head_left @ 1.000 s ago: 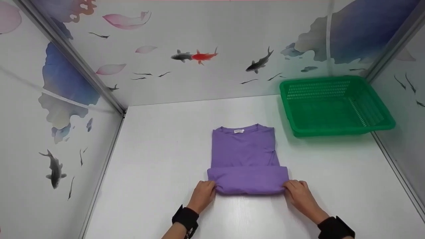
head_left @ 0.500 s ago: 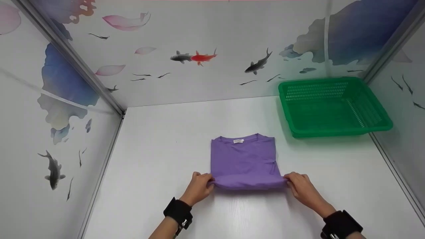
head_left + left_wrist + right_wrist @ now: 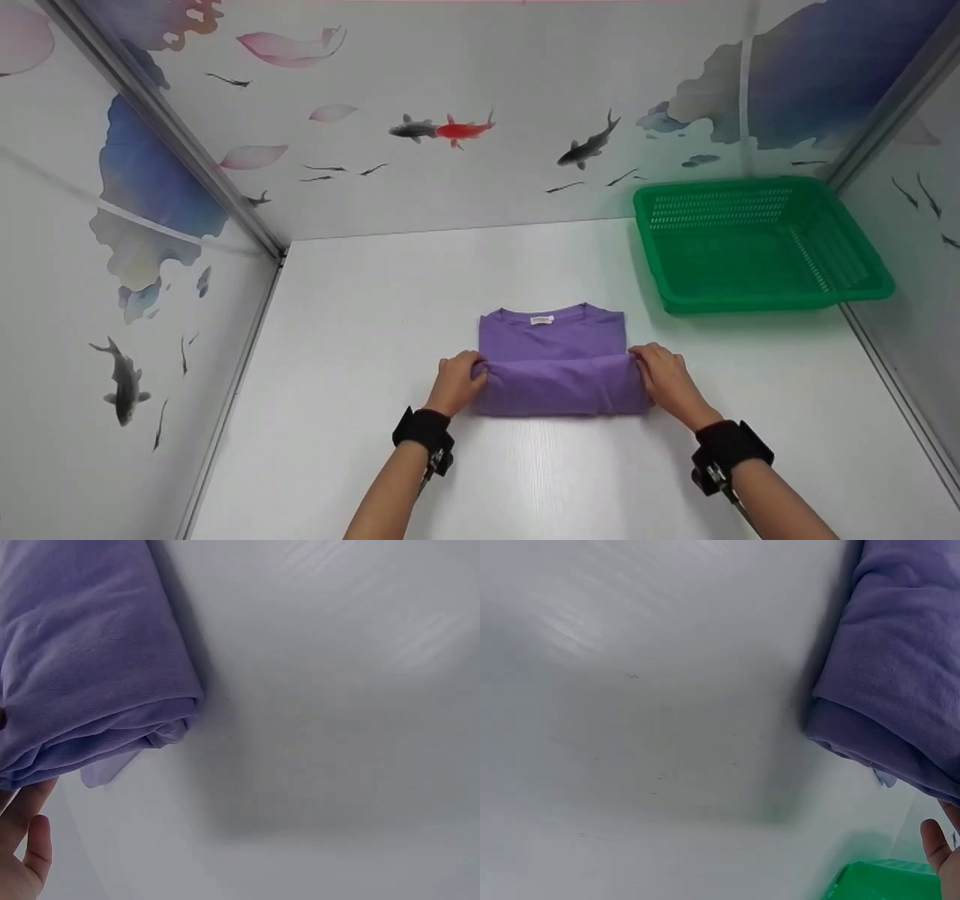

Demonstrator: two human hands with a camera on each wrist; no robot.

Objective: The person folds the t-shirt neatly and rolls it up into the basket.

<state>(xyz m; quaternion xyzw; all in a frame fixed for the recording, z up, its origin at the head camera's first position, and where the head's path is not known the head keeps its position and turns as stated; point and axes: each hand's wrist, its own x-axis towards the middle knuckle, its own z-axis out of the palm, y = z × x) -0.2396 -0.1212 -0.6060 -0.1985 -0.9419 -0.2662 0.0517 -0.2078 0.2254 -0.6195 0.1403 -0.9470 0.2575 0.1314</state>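
A purple T-shirt (image 3: 559, 386) lies on the white table, its lower part rolled up in a thick band below the neckline and white label. My left hand (image 3: 457, 381) pinches the left end of the band's upper edge. At the right end, my right hand (image 3: 664, 375) grips the same edge. The left wrist view shows the layered side of the shirt (image 3: 105, 667) with fingers (image 3: 37, 844) at and under its corner. In the right wrist view the folded shirt (image 3: 900, 667) hides most of the right hand (image 3: 949, 855).
A green plastic basket (image 3: 739, 304) stands at the back right, by the wall. White table surface (image 3: 360, 337) surrounds the shirt. Walls printed with fish and petals (image 3: 517, 75) enclose the back and both sides. Black bands (image 3: 424, 429) are strapped around the wrists.
Both hands have moved away from the body, turning the rolled band over upward. It now covers more of the shirt, and less of the upper part shows. The basket has stayed put.
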